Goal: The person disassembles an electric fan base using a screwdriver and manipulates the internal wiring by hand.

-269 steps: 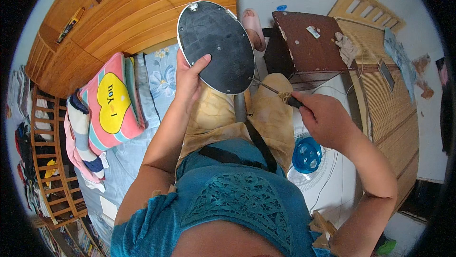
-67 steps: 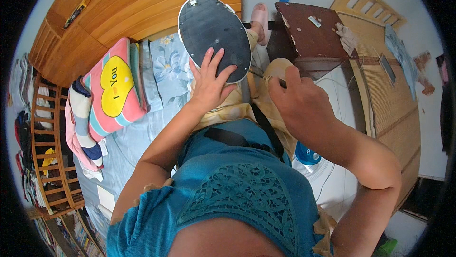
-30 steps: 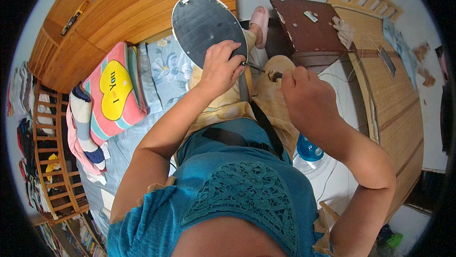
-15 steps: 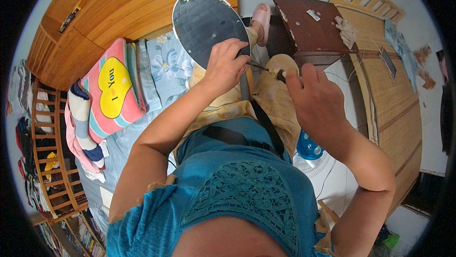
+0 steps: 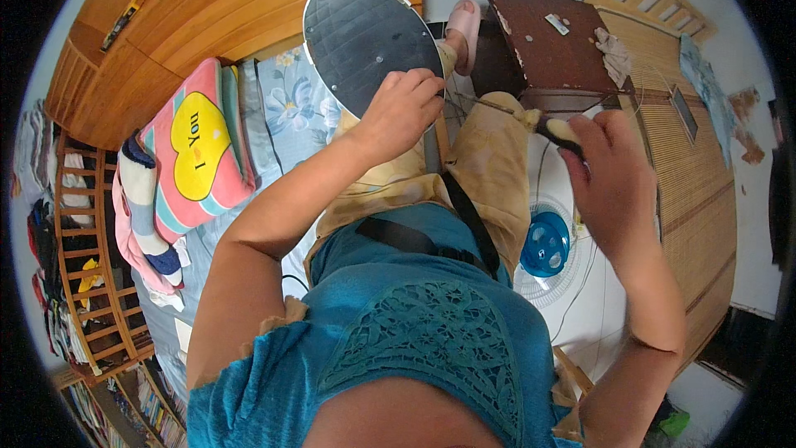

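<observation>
An oval panel (image 5: 365, 42) with a dark quilted face, pale rim and small screws or studs around its edge stands tilted in front of me, over my left leg. My left hand (image 5: 402, 108) is closed around its lower right edge. In my right hand (image 5: 609, 170) is a screwdriver (image 5: 497, 106) with a long thin metal shaft and a dark and yellowish handle. Its shaft points left toward the panel's edge, with its tip apart from it. The right fingers wrap round the handle above my right knee.
A blue-centred fan (image 5: 545, 245) stands on the floor beside my right leg. Ahead right is a worn brown cabinet (image 5: 547, 42) with a cloth (image 5: 613, 57) on top. A bed with a woven mat (image 5: 692, 224) lies right; a folded pink blanket (image 5: 166, 158) lies left.
My right hand has drawn right with the screwdriver, pulling its tip away from the panel's edge. The panel and left hand have shifted only slightly.
</observation>
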{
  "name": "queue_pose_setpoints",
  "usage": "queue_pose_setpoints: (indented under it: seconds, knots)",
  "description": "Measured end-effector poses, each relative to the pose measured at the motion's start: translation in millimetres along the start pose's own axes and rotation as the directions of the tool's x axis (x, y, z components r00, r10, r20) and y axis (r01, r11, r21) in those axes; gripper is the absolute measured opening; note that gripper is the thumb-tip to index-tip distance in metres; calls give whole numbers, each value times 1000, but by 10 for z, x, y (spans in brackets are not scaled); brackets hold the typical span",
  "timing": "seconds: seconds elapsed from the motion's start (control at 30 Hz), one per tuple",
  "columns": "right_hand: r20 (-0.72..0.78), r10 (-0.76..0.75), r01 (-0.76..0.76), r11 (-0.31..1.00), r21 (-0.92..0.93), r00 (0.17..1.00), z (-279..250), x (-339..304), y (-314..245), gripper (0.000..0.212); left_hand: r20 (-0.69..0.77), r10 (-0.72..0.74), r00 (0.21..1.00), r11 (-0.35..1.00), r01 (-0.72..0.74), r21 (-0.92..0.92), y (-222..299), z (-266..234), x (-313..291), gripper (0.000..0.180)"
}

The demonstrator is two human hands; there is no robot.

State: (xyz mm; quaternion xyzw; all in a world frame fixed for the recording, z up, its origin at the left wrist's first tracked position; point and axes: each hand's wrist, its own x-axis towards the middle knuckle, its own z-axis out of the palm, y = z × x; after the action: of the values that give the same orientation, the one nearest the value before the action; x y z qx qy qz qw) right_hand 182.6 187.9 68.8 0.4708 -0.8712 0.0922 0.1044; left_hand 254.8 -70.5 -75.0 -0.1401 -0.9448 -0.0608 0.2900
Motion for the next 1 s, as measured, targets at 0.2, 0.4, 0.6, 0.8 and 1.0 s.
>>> queue_pose_setpoints:
  seconds: [0.2, 0.4, 0.6, 0.8, 1.0]
  knots:
    - [-81, 159, -132, 954, 268, 984, 49, 20, 167, 25, 113, -31, 993, 999, 34, -25, -5, -16, 42, 14]
    - [-93, 144, -108, 943, 315, 985, 226, 38, 253, 22, 7, -127, 992, 975, 126, -181, -9, -102, -5, 14]
    - [-46, 176, -145, 912, 384, 983, 375, 50, 275, 22, -504, -582, 638, 794, 310, -523, -377, -613, -420, 10]
    - [37, 157, -153, 832, 534, 987, 391, 144, 218, 19, -27, -949, 315, 285, 815, -504, -1196, 154, -1978, 10]
    - [115, 63, -117, 817, 565, 991, 373, 112, 103, 27, 196, -948, 252, 272, 959, 81, -906, 782, -2448, 14]
